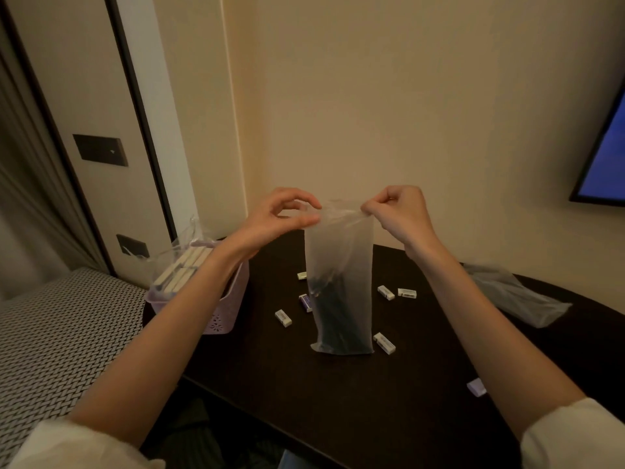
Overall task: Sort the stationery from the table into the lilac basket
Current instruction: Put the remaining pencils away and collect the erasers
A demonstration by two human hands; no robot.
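1. Stationery in a see-through plastic bag [340,292] hangs in the middle of the view, held up over the dark table [372,394]. Dark, thin things fill the lower part of the bag, but it is hard to tell just what they are.
2. The left hand [280,220] pinches the top edge of the bag at its 10 o'clock corner, with thumb and pointer finger curled into a ring.
3. The right hand [399,213] pinches the top edge at the 2 o'clock corner, and its fingers are curled in tight.
4. The bottom of the bag is at or just above the tabletop; I cannot tell if it touches.
5. Small white erasers lie on the table around the bag. One eraser [283,317] is at 8 o'clock from the bag, one [384,343] is at 4 o'clock right by the bag's bottom corner, and a pair [396,292] sits at 3 o'clock.
6. A blue and white eraser [305,302] peeks out at 9 o'clock, partly behind the bag.
7. The lilac basket [220,309] stands at 9 o'clock from the bag, on the left edge of the table, partly behind the left arm. White boxes [184,269] wrapped in clear plastic sit inside it.
8. Another plastic bag [517,296] lies flat on the table at 3 o'clock, well apart from the held one.
9. A small lilac thing [476,387] lies at 5 o'clock near the table's edge, just beside the right arm.
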